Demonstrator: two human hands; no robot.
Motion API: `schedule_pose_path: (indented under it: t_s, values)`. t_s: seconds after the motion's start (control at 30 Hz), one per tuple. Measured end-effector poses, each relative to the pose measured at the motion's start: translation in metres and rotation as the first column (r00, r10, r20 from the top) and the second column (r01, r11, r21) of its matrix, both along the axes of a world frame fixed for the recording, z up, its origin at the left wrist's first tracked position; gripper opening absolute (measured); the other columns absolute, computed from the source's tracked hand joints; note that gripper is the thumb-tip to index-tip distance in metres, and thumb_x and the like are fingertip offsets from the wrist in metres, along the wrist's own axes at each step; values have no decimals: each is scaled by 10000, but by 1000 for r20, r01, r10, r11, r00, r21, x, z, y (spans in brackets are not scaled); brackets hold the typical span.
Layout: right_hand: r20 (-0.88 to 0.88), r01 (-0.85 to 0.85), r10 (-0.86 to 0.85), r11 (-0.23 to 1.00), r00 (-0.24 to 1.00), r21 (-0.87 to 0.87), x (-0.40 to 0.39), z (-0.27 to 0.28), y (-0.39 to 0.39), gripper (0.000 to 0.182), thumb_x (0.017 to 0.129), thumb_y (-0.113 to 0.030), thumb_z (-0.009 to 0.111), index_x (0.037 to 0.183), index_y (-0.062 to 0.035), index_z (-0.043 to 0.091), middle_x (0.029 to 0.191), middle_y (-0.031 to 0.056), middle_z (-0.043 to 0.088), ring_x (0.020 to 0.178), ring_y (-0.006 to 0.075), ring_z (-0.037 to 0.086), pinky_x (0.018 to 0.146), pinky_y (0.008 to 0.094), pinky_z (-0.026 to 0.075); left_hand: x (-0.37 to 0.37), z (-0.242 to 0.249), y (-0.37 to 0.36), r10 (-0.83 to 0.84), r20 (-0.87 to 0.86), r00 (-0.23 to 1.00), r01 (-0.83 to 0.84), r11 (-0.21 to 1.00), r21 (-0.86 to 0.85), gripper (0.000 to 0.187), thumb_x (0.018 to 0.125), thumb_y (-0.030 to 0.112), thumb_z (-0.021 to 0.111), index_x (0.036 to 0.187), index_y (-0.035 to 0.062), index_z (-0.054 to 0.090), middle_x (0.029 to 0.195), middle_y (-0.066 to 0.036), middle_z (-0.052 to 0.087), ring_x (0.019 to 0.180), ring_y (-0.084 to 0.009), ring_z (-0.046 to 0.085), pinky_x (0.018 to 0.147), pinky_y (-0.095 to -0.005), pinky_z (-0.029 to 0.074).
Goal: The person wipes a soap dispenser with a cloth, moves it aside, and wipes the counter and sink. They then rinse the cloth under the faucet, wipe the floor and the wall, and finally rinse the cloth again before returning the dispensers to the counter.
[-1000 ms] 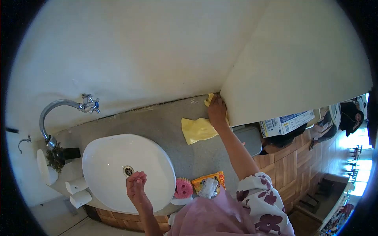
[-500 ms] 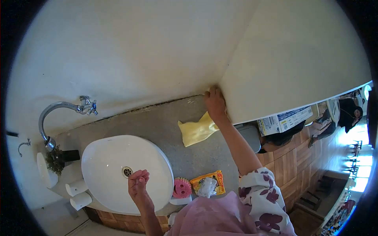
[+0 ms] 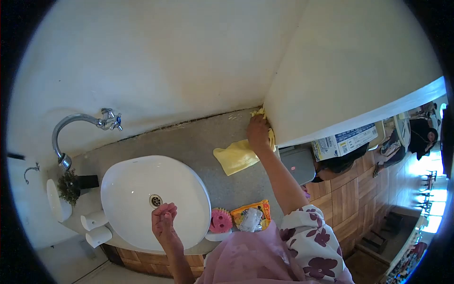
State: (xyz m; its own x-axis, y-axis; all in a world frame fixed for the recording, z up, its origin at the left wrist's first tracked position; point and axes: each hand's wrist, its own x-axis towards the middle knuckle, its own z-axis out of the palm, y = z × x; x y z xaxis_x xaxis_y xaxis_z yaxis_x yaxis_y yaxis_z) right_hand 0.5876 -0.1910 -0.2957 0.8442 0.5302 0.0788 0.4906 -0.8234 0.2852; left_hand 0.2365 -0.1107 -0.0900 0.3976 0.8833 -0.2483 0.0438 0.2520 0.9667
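Note:
My right hand (image 3: 258, 134) presses a yellow cloth (image 3: 235, 158) onto the grey countertop (image 3: 201, 137), close to the corner where two walls meet. Part of the cloth bunches out past the fingertips, and a loose end spreads flat to the left. Over the white oval basin (image 3: 137, 176), near its drain, hovers my left hand (image 3: 164, 220); its fingers are curled together and I see nothing in them. To the right of the basin lie a pink scrubbing brush (image 3: 221, 220) and a yellow-orange packet (image 3: 262, 208) with a white crumpled wrapper (image 3: 250, 219) on top.
A curved metal faucet (image 3: 78, 117) juts from the wall above the basin's left side. A small potted plant (image 3: 70, 186) and two white cups (image 3: 99, 236) stand left of the basin. Past the wall's edge are a grey bin (image 3: 299, 165), a printed carton (image 3: 344, 142) and a seated person (image 3: 418, 137).
My right hand has drawn slightly back from the corner, and more cloth shows beyond its fingers. My left hand stays over the basin. The view has shifted a little.

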Motion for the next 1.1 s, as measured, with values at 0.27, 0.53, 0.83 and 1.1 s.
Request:
schedule_pose_path:
  t_s: [0.27,0.53,0.83,1.1]
  values:
    - [-82,-107,96,984,992,-145,-38,27,-31,346,847,-167,494,1134,25,505,1139,198,520,959,295,589,730,369,534,0,5,-21,-43,19,999,42,999,18,226,860,152,571,1034,9,557,967,-95,625,925,-175,586,871,-329,453]
    - [-249,32,0,992,969,126,-68,27,-63,278,843,-137,471,1075,12,511,977,174,554,912,300,609,674,399,533,48,-56,-99,-467,268,843,533,653,-538,510,868,185,572,1307,38,360,1267,-142,435,1171,-209,456,975,-331,390]
    - [-460,188,88,833,884,521,-97,51,-117,307,854,-178,467,1077,30,504,1028,234,569,916,392,567,806,461,468,122,-162,-129,-374,103,922,381,823,-420,678,883,330,502,1433,84,191,1418,-105,281,1310,-212,302,1091,-395,185]
    - [-235,-60,342,669,910,741,-136,41,-143,453,790,-244,640,1109,37,482,1053,220,561,946,383,541,821,443,429,139,-194,-121,-296,98,950,305,812,-498,495,909,316,479,1331,80,372,1268,-99,411,1153,-213,429,983,-339,346]
